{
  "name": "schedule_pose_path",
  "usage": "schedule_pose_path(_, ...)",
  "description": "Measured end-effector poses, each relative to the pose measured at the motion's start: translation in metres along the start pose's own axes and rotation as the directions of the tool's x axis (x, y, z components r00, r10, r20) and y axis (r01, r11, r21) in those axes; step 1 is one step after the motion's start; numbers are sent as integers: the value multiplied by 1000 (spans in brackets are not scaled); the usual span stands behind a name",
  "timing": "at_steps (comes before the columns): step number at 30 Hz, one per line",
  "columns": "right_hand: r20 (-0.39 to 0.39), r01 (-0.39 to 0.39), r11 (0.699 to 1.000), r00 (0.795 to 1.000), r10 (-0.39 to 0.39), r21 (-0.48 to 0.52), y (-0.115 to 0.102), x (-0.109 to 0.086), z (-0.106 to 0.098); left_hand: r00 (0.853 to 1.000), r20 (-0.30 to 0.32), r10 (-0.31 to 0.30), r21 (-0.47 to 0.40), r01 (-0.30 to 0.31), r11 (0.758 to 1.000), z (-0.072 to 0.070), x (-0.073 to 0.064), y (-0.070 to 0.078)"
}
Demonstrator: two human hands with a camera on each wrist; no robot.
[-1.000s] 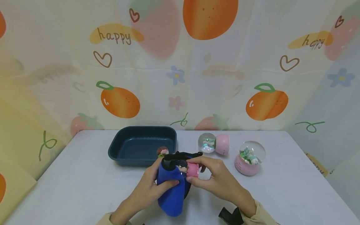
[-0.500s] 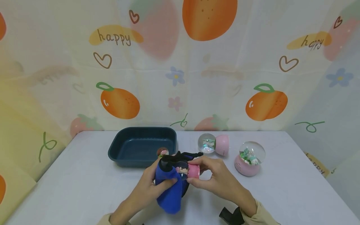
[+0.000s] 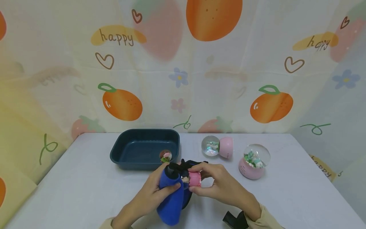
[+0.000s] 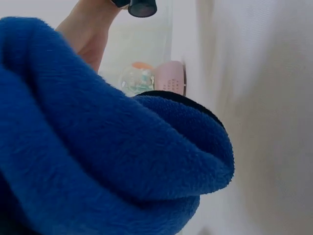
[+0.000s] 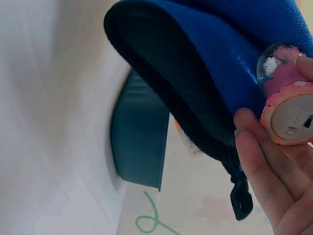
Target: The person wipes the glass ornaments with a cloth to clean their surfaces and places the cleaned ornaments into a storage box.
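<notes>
In the head view my left hand [image 3: 151,192] grips a blue fleece cloth [image 3: 169,206] with black trim, thumb on its front. My right hand [image 3: 221,181] pinches the pink base [image 3: 195,179] of a small snow globe between thumb and fingers. The globe lies sideways, its dome against the cloth and mostly covered in the head view. From the right wrist, the snow globe [image 5: 281,81] shows a pink figure inside and a round battery cover underneath. A black loop [image 5: 239,196] hangs from the cloth's trim. Folds of the cloth [image 4: 112,142] fill much of the left wrist view.
A dark teal tray [image 3: 123,162] stands behind the hands, with a small globe [image 3: 166,156] in its near right corner. Right of it, one pink-based snow globe [image 3: 226,147] lies on its side and another [image 3: 251,168] stands upright. A black object [image 3: 235,219] lies near the right sleeve.
The cloth and small snow globe have dipped slightly toward me, and the cloth's lower end has swung a little left. Both hands keep their hold.
</notes>
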State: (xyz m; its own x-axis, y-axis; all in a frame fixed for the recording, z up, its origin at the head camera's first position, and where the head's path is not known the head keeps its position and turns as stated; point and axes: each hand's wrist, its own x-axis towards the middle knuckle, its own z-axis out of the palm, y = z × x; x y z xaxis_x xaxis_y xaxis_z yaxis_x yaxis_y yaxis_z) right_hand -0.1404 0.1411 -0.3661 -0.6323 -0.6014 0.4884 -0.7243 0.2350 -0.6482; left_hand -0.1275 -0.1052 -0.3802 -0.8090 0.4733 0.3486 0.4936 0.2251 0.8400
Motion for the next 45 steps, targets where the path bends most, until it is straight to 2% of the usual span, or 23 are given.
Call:
schedule_pose_path(4,3,27,1000,1000,-27,6,1,0,-1,992,-88,95,79,-88,993,0,0,0)
schedule_pose_path(6,5,23,1000,1000,-23,16,1,0,-1,985,-122,119,107,-107,989,1,1,0)
schedule_pose_path(9,6,7,1000,1000,-7,27,0,-1,-1,983,-168,70,113,-52,992,2,0,1)
schedule_pose_path(13,19,-37,999,999,36,37,-2,-1,-1,977,-209,-51,48,62,997,4,-1,2)
schedule_pose_path(17,48,-52,997,998,50,48,-4,0,0,970,-235,-57,-11,56,998,4,-1,3)
schedule_pose_path(20,28,-20,999,999,19,36,-4,1,3,981,-189,-40,-25,35,999,2,-2,3)
schedule_pose_path(23,-33,4,1000,999,-3,20,-3,1,5,995,-74,-65,-43,61,997,-1,-2,4)
schedule_pose_path(25,-73,10,1000,997,-9,12,-3,1,5,996,1,-92,-51,92,994,-3,-1,4)
schedule_pose_path(28,-112,5,1000,994,-3,15,-2,0,6,989,65,-130,-60,134,989,-4,1,4)
schedule_pose_path(31,-125,2,1000,992,1,27,0,-1,6,985,83,-153,-50,157,986,-3,2,3)
schedule_pose_path(35,-120,7,998,993,0,55,1,-1,8,986,57,-156,-30,158,987,0,2,2)
schedule_pose_path(40,-111,14,998,994,-6,66,1,0,8,994,34,-108,-15,108,994,2,2,1)
schedule_pose_path(45,-79,53,997,996,-49,54,0,0,7,999,8,-44,-43,45,998,0,0,-1)
